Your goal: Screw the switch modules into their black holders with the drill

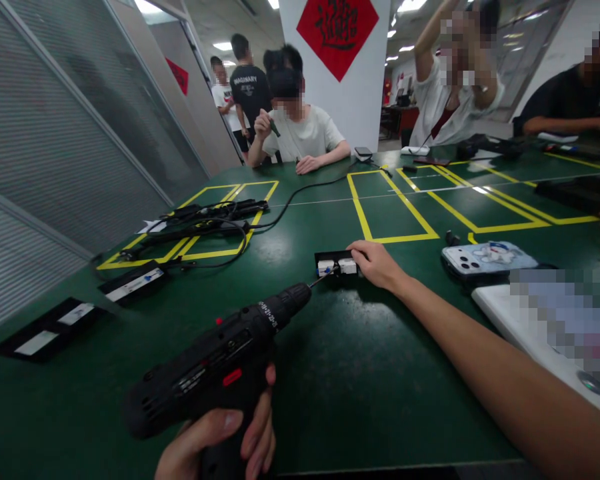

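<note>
My left hand [230, 433] is wrapped round the grip of a black cordless drill [225, 353] in the lower middle. A long thin bit points up and to the right from its chuck. The bit's tip reaches a small black plate [336, 255] carrying two white blocks [347, 267] with small blue parts. Whether the tip sits in a screw is too small to tell. My right hand [375, 263] grips the plate's right end, fingers bent over its edge, holding it on the green table [300, 387].
Black plates with white strips [134, 283] lie at the left, below a heap of black cables [205, 223]. A phone [490, 257] and a white device [530, 333] are at the right. Several people are around; one sits opposite [300, 130]. Yellow tape [405, 238] marks the table.
</note>
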`<state>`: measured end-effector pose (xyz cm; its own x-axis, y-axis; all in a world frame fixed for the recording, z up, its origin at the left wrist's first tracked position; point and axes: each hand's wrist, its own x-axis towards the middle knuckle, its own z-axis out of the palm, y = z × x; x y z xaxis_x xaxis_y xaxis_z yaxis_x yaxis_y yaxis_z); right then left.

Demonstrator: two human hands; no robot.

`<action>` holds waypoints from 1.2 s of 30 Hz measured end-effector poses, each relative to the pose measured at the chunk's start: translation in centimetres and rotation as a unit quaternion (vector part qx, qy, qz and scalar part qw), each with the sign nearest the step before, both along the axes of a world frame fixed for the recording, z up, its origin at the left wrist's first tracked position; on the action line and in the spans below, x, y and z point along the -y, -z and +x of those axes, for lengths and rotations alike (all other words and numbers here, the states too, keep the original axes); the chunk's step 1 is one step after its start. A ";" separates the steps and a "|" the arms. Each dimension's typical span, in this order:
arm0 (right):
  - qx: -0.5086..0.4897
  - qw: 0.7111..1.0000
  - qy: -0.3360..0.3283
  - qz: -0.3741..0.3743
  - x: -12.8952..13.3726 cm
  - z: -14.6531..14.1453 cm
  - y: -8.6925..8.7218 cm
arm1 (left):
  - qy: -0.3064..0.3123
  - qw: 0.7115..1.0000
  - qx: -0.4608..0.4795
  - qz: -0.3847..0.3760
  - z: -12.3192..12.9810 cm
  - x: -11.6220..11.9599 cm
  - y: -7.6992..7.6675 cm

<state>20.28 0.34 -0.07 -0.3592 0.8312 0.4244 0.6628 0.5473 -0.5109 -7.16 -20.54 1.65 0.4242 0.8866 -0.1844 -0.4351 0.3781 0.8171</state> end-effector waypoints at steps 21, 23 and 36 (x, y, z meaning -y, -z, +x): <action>0.017 1.000 -0.010 0.023 0.2 0.3 0.0 | -0.015 1.000 0.016 -0.005 -0.1 0.0 0.2; 0.018 0.999 -0.011 0.025 0.1 0.3 0.1 | -0.015 1.000 0.017 -0.003 -0.1 -0.1 0.3; 0.016 0.999 -0.014 0.038 -0.1 0.4 0.4 | -0.017 0.999 0.022 -0.017 -0.1 0.0 0.2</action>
